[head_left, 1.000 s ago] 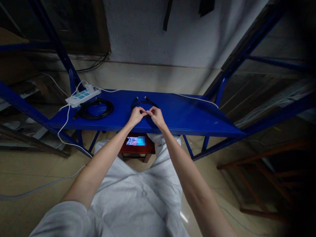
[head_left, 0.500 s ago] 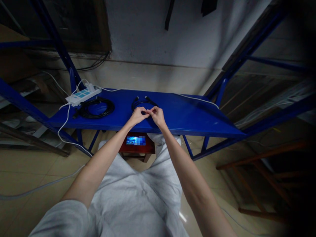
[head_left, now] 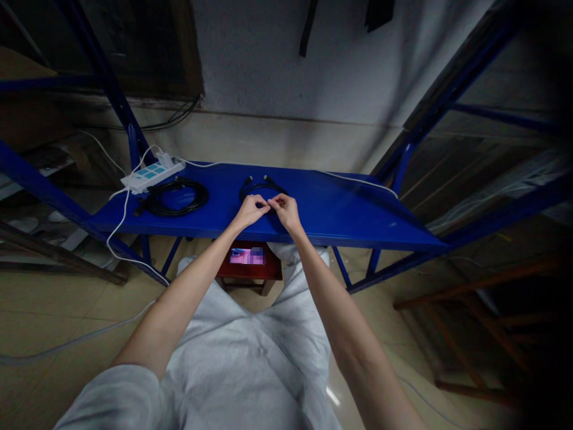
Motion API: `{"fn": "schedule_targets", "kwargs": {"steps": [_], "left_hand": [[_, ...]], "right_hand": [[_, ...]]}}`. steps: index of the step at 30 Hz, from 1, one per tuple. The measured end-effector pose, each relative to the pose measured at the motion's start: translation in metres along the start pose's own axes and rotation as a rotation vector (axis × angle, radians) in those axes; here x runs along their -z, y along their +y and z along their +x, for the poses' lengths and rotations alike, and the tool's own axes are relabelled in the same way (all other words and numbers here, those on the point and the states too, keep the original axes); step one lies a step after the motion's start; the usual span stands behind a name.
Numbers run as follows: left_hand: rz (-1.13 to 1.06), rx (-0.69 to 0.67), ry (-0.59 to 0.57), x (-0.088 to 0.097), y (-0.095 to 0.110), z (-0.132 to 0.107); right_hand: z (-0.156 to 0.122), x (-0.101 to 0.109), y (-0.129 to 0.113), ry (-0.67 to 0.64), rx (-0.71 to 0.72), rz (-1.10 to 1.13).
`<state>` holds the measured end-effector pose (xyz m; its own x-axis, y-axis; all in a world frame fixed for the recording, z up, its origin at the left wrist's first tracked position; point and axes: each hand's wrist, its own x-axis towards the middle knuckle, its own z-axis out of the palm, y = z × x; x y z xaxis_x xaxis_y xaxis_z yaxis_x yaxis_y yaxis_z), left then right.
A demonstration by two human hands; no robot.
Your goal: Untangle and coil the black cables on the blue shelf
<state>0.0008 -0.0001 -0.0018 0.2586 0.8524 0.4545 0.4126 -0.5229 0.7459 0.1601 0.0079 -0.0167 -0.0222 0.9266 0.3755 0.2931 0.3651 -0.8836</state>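
A small coiled black cable (head_left: 261, 186) lies in the middle of the blue metal shelf (head_left: 340, 209), its two plug ends pointing away from me. My left hand (head_left: 249, 211) and my right hand (head_left: 285, 210) meet over the coil's near edge. Both are pinched shut on the cable, fingertips almost touching. The part of the coil under my fingers is hidden.
A larger black cable coil (head_left: 176, 197) lies to the left, beside a white power strip (head_left: 152, 172) with a white cord trailing off the shelf. Blue rack uprights stand at both sides. A lit phone (head_left: 247, 257) rests on a red stool below the shelf.
My fingertips have shifted slightly on the cable, the hands staying together at the coil's near edge. The phone's screen picture has changed.
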Motion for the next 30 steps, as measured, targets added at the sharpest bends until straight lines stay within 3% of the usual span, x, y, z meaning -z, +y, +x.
{"fn": "schedule_targets", "kwargs": {"steps": [15, 22, 30], "left_hand": [[0.012, 0.029, 0.03, 0.0004, -0.002, -0.0001], [-0.026, 0.069, 0.081, 0.0021, -0.0001, 0.0001], [-0.017, 0.056, 0.053, 0.0031, -0.0038, 0.0012]], "right_hand": [[-0.0026, 0.0006, -0.0017, -0.042, 0.05, -0.026], [-0.0036, -0.0006, -0.0001, -0.021, 0.033, -0.12], [-0.0046, -0.0044, 0.0029, -0.022, 0.096, -0.267]]}}
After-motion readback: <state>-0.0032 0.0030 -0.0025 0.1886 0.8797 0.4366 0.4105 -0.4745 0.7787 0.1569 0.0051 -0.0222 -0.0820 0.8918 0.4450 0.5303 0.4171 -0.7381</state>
